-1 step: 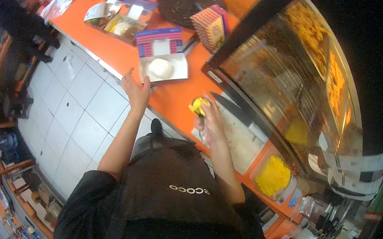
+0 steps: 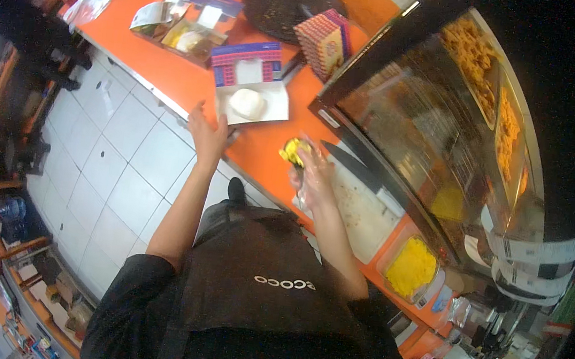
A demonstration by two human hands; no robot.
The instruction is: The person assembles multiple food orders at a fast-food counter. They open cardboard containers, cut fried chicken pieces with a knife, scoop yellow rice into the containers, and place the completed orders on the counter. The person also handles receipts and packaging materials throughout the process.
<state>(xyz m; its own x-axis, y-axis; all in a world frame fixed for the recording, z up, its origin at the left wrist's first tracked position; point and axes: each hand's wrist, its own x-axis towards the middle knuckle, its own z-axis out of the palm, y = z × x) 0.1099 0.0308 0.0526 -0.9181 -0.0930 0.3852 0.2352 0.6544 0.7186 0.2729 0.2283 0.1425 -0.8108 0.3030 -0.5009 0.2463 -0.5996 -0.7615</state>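
Observation:
An open paper box [image 2: 272, 113] with a blue and pink patterned lid [image 2: 226, 65] sits on the orange counter [image 2: 262, 150]. Inside it lies a rounded white mound of food [image 2: 246, 104], probably rice. Beside the box's near left corner is my left hand [image 2: 207, 132], fingers apart and holding nothing. Over the counter, right of the box, my right hand [image 2: 315, 181] is closed around a scoop-like tool, mostly hidden by the fingers. Yellow crumbly food [image 2: 293, 151] tops it. More of that yellow food [image 2: 411, 267] fills a clear tub at the right.
A cutting board [image 2: 358, 211] and a large knife [image 2: 352, 164] lie beside my right hand. The glass display case [image 2: 398, 128] with trays of fried food borders the right. Farther back are another open food box [image 2: 200, 38], a round black tray [image 2: 267, 10] and patterned cartons [image 2: 323, 42].
My right hand and the yellow food have shifted slightly left and up toward the box. The counter scene has slid a little right in view. My left hand stays beside the box.

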